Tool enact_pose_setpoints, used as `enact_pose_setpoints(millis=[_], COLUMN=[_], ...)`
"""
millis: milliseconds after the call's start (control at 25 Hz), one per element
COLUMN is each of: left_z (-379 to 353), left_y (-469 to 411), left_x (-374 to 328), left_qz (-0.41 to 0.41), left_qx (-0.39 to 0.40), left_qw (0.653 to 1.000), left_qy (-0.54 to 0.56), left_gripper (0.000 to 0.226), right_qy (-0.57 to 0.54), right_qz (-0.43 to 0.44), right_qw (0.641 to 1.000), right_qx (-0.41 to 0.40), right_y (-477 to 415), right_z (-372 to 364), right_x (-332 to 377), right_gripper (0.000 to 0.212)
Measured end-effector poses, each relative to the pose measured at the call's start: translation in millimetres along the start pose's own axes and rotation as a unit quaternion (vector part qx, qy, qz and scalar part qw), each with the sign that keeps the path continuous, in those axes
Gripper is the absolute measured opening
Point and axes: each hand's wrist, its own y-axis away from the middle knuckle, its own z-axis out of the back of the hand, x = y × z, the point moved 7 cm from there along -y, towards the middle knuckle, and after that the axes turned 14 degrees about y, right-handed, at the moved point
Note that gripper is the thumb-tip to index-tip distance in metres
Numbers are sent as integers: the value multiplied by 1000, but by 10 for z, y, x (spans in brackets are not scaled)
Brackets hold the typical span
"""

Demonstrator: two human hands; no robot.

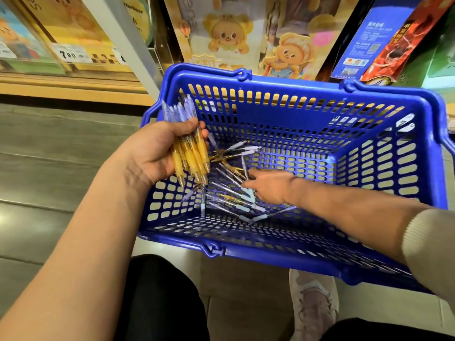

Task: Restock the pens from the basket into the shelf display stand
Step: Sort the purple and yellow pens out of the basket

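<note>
**A:** Which of your hands is nearer the pens you've yet to pick?

**B:** Your right hand (pixel 267 187). It reaches down to the floor of the basket (pixel 295 84), fingertips among the loose pens (pixel 231 193). Your left hand (pixel 157 153) is higher and off to its left, over the basket's corner.

**A:** What does your left hold?

**B:** It grips a bundle (pixel 189 148) of yellow-gripped pens, fingers curled round the middle. The bundle stands near upright, with the tips pointing down at the basket floor and the clear ends up.

**A:** Is your right closed on anything?

**B:** I can't tell. Its fingers stretch out fairly straight over the pens, thumb apart. The tips are lost against the heap, so there may or may not be a pinch.

**A:** How do the loose pens lie?

**B:** Every way, crossed over one another just ahead of and under your right fingertips, and below your left hand. Those nearest your right fingers run slantwise across them. I judge you'd have to turn a pen roughly upright to line it up with the bundle.

**A:** Is anything else in the basket?

**B:** Only pens that I can see, all gathered toward your left hand's end.

**A:** And the stand?

**B:** The shelf (pixel 73 89) and its boxes (pixel 226 38) lie beyond both hands, past the basket's far rim. I can't tell which stand takes the pens.
</note>
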Motion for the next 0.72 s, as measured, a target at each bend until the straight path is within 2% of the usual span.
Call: enact_pose_setpoints(millis=[200,360,480,560,640,720], left_z=[5,1,-2,-4,1,-1], left_y=[-17,-26,-25,-22,-21,-22], left_x=[-10,11,41,43,38,40], left_qz=[-10,-1,10,11,6,3], left_qx=[-5,-5,-3,-7,-14,-21], left_qw=[1000,1000,1000,1000,1000,1000], left_qy=[-1,-18,-21,-20,-15,-12], left_gripper=[14,17,17,14,13,12], right_qy=[-55,-37,10,44,70,21], right_qz=[-41,27,117,131,139,133], right_qw=[997,993,991,990,988,989], right_qx=[-23,-105,-58,-17,-20,-58], right_y=[63,9,-20,-12,61,125], right_z=[68,208,41,-115,-121,-4], right_x=[-414,-306,9,116,122,44], right_gripper=[57,49,55,56,52,48])
